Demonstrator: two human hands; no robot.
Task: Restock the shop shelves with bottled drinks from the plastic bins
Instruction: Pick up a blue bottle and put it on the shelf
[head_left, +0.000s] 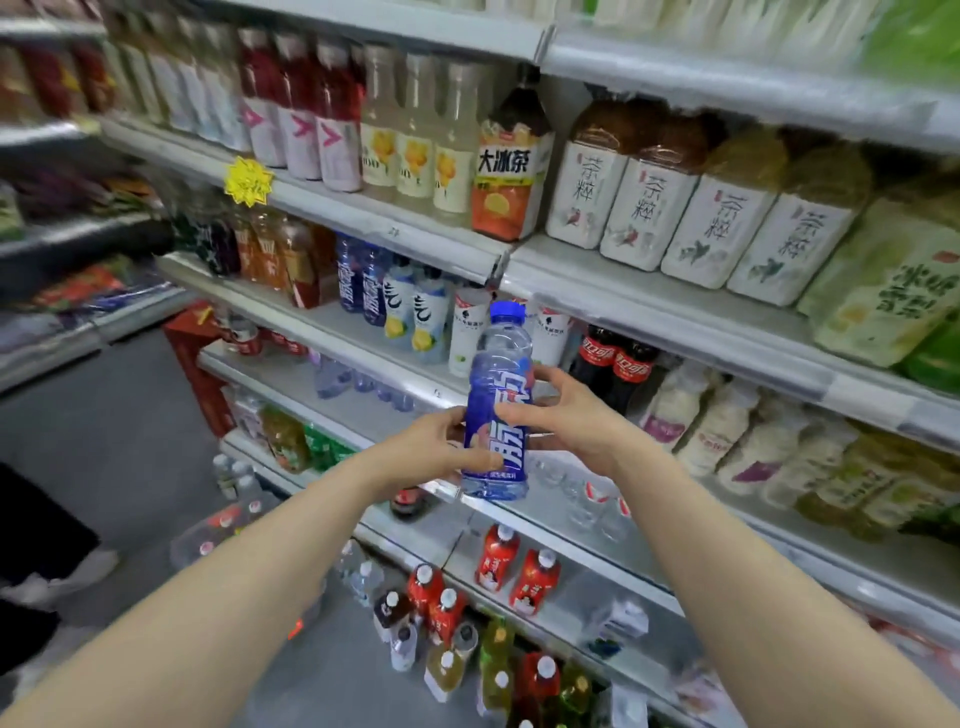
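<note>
In front of the shelves (675, 322) | left hand (434, 447) and right hand (569, 415) both gripped one blue bottle (496, 410), upright, not yet shelved | step: placing | next, likely: stand it beside the matching bottles (358, 280), upper left.

Two hands, a left hand (436, 449) and a right hand (569, 415), grip one blue-capped bottle (496, 415). The shelves carry:

- three red bottles (301, 104) with pink arrows
- three pale flower-label bottles (415, 145)
- one orange iced-tea bottle (511, 171)
- four white-label tea bottles (644, 208)
- two dark blue bottles (349, 280)
- two lemon bottles (399, 306)
- two cola bottles (631, 371)
- two red white-capped bottles (497, 556) on the low shelf

One yellow star tag (248, 181) hangs on a shelf edge. The blurred rows at the far left cannot be counted.
</note>
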